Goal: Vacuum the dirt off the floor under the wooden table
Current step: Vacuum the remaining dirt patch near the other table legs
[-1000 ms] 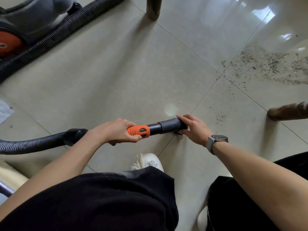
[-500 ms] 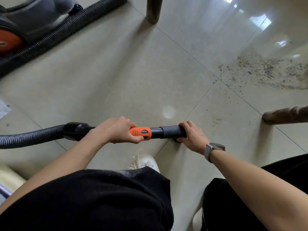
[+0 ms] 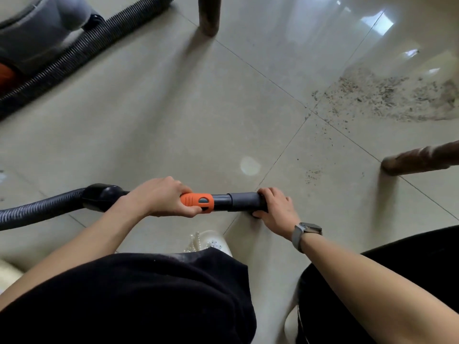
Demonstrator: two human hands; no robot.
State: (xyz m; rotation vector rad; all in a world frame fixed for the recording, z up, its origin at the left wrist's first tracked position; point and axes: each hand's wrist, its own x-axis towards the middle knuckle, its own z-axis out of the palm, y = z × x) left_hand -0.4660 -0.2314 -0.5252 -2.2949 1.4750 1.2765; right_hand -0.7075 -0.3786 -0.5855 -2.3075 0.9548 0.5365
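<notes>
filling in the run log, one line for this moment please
left hand: grips vacuum wand | right hand: holds wand tip | dirt: unvacuumed, far right

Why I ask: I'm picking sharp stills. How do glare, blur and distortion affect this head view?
Head view: window glare whitens the glossy floor at top right, just beyond the dirt; the vacuum body at top left looks smeared; wide-angle bending tilts the table leg at right; hands and wand are sharp.
</notes>
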